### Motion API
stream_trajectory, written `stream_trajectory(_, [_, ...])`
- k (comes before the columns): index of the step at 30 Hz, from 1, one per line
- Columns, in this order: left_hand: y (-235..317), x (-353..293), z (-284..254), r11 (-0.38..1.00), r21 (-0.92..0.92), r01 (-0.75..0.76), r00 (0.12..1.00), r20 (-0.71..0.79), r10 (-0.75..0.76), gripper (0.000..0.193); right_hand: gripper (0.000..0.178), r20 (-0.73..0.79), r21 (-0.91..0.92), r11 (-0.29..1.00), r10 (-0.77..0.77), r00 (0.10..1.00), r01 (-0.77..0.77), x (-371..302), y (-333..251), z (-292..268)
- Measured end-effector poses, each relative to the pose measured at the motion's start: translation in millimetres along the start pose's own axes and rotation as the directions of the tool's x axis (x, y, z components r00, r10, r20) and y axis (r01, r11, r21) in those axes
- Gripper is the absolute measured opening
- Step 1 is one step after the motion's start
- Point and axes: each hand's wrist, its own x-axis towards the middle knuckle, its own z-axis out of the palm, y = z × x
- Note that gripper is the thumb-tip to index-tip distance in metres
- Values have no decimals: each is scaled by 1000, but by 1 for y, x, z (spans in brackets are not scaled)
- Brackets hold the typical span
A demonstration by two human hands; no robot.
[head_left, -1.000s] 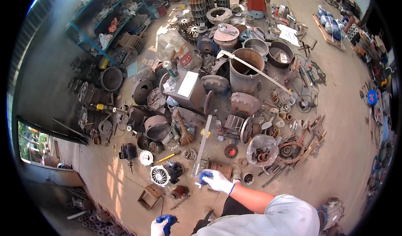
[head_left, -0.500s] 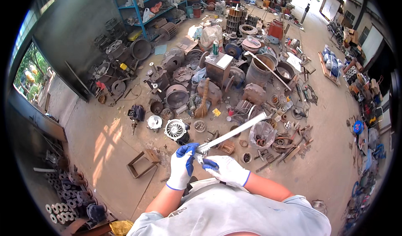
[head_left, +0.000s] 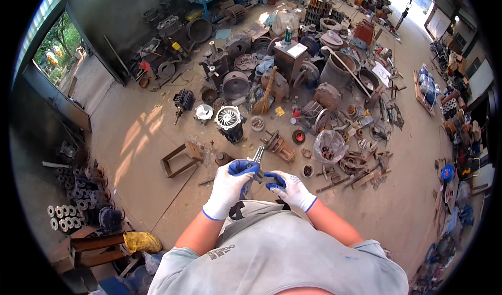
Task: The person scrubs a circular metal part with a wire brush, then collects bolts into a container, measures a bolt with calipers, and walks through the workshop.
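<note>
Both my hands wear white gloves with blue palms and fingers, and they meet in front of my waist. My left hand (head_left: 228,186) is closed round a silver metal caliper (head_left: 259,152), whose bar points away from me and looks short from this angle. My right hand (head_left: 294,191) has its fingers closed on the grey jaw end beside the left hand. The gloves partly hide the jaws. Just beyond the caliper lies a rusty cast part (head_left: 281,147). A motor with a silver finned end (head_left: 228,117) stands farther off to the left.
A wooden frame (head_left: 181,159) lies on the floor to the left. Ahead are a clear bag of parts (head_left: 331,146), a straw broom (head_left: 265,93), a large metal drum (head_left: 334,71) and many machine parts. Stacked round parts (head_left: 65,217) line the left side; tools lie at right.
The caliper's bar has swung from pointing far right to pointing nearly straight ahead. Both hands have come slightly nearer each other, and the view has shifted downward, showing more floor near me.
</note>
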Motion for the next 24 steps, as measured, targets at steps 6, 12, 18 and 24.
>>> stream_trajectory(6, [-41,-81,64,894,-423,-149,989,-71,131,23,49,-176,104,994,42,983,-24,-126,-9,-66])
stream_trajectory(12, [-49,-149,138,867,-499,8,997,73,32,24,59,-404,428,895,70,912,121,-224,12,-95])
stream_trajectory(18, [-68,-191,171,807,-583,96,985,174,8,27,58,-509,426,887,73,858,177,-273,14,-84])
stream_trajectory(24, [-70,-223,177,839,-535,101,972,232,31,31,63,-518,22,975,-177,837,220,-277,-5,-85])
